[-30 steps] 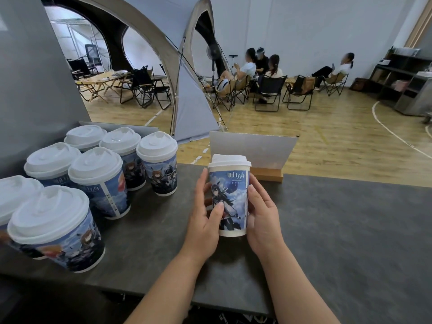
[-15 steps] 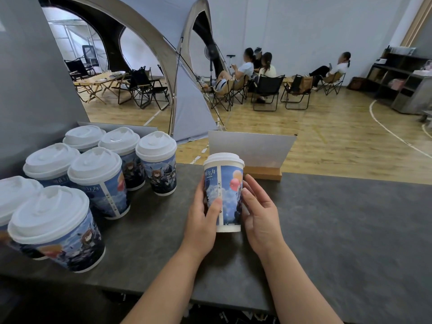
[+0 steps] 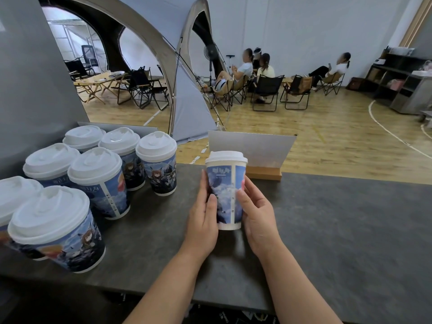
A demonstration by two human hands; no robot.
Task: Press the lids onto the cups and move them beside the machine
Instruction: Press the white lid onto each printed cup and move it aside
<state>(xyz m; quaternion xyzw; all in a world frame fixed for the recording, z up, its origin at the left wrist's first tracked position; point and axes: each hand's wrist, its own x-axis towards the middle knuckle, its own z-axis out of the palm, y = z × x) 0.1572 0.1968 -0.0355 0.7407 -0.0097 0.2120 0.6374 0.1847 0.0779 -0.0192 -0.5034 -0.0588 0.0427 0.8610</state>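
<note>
A printed paper cup [image 3: 226, 195] with a white lid [image 3: 226, 157] stands upright on the dark grey counter [image 3: 339, 230], in the middle. My left hand [image 3: 203, 218] holds its left side and my right hand [image 3: 258, 213] holds its right side, fingers wrapped round the wall. To the left stand several lidded cups of the same print, the nearest to my hands a cup [image 3: 160, 164] and the closest to me a cup [image 3: 58, 230].
A grey sign in a wooden base [image 3: 264, 175] stands just behind the held cup. A large grey body [image 3: 30, 78] rises at the left behind the cup group. Beyond the counter lie a wooden floor, a tent, folding chairs and seated people.
The cup has turned between my hands: the printed figure is gone from view and a seam with white strip now faces me. Both hands stay on it in about the same spot.
</note>
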